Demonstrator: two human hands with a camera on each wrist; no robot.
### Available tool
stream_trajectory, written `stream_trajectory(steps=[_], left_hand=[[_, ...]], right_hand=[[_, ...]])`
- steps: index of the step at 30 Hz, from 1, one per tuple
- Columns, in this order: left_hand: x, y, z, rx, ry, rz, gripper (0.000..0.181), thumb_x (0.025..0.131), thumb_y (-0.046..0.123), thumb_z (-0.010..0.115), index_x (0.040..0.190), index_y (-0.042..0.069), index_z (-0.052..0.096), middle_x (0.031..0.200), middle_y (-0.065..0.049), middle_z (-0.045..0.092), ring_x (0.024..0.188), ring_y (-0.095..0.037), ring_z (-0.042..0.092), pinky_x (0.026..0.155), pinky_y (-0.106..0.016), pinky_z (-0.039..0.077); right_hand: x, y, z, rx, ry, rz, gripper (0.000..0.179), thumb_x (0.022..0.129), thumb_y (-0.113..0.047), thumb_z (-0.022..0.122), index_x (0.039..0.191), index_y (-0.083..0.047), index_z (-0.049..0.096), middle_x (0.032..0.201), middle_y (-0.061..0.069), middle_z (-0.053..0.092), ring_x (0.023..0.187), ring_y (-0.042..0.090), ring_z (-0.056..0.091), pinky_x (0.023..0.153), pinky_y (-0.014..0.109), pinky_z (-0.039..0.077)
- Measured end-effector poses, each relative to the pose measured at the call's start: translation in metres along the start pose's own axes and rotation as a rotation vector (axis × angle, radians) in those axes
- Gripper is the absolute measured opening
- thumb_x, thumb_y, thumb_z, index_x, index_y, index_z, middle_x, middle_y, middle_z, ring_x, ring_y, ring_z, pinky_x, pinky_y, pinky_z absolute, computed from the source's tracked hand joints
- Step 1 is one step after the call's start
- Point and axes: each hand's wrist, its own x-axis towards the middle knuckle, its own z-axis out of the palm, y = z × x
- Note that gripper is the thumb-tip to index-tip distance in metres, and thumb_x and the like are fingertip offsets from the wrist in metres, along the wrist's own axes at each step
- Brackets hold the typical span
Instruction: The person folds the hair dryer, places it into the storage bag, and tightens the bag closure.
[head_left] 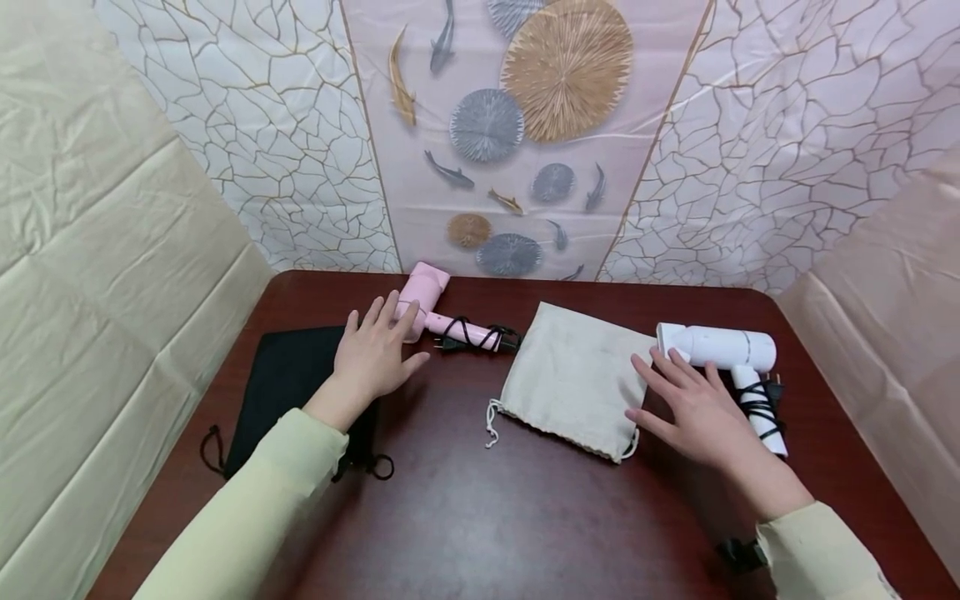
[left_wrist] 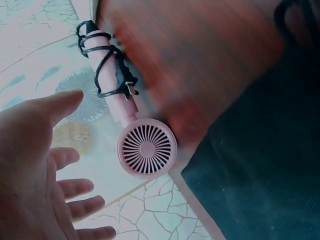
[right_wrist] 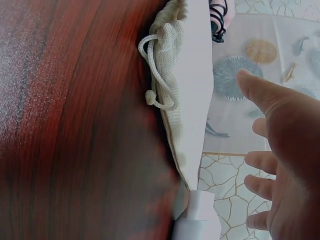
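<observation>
Left hand (head_left: 372, 354): Fingers spread wide, back upward, holding nothing above the dark red bench (head_left: 487, 517), as I watch from afar.
Pink dryer (head_left: 422, 287): Lies at one o'clock from the left hand, the nearer of the two. I read its barrel along the one-to-seven line, partly hidden behind the fingers, with its cord-wound handle pointing between three and four. My left wrist view shows a gap between hand and dryer.
Black pouch (head_left: 288, 375): Flat at eight o'clock from the left hand, partly hidden by the forearm, strings at its six o'clock end.
Right hand (head_left: 697, 412): Fingers fanned, also holding nothing, seen apart from the bag in my right wrist view.
White dryer (head_left: 723, 347): Between twelve and one from the right hand, the nearer one; barrel nine to three, handle toward five.
Cream pouch (head_left: 570, 367): Flat between the dryers, between nine and ten from the right hand, mouth facing seven. Whether it touches the white dryer, I cannot tell.
</observation>
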Motion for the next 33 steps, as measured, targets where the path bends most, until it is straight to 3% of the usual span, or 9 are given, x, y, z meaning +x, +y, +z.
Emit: stream_trajectory(steps=[6,19,27,33], left_hand=[[0.014,-0.003,0.001,0.016,-0.015,0.015,0.085,0.103,0.052,0.064,0.170,0.014,0.029,0.175,-0.023,0.022,0.160,-0.042,0.027,0.127,-0.065,0.024],[0.040,-0.005,0.013,-0.040,-0.031,0.009,0.081,0.103,0.041,0.067,0.169,0.010,0.031,0.173,-0.025,0.025,0.158,-0.044,0.030,0.127,-0.061,0.029],[0.049,-0.011,0.022,-0.092,-0.015,0.000,0.075,0.104,0.034,0.067,0.166,0.005,0.035,0.170,-0.028,0.029,0.155,-0.046,0.035,0.125,-0.056,0.034],[0.055,-0.012,0.026,-0.134,-0.014,-0.030,0.073,0.104,0.032,0.066,0.165,0.004,0.036,0.170,-0.029,0.030,0.154,-0.044,0.037,0.121,-0.058,0.041]], right_hand=[[-0.001,-0.002,0.000,0.005,-0.006,-0.010,0.080,0.098,-0.050,0.074,0.162,-0.011,0.048,0.164,0.027,0.042,0.153,0.052,0.034,0.118,0.081,0.020],[-0.007,-0.003,0.004,0.031,-0.003,-0.007,0.077,0.098,-0.049,0.074,0.160,-0.010,0.050,0.163,0.027,0.044,0.152,0.051,0.037,0.117,0.081,0.021],[-0.013,-0.004,0.004,0.044,-0.010,-0.008,0.075,0.098,-0.048,0.075,0.159,-0.010,0.052,0.164,0.025,0.043,0.152,0.048,0.039,0.117,0.079,0.023],[-0.018,-0.004,0.001,0.043,-0.014,-0.034,0.072,0.098,-0.045,0.076,0.156,-0.008,0.056,0.160,0.024,0.049,0.144,0.045,0.051,0.116,0.076,0.031]])
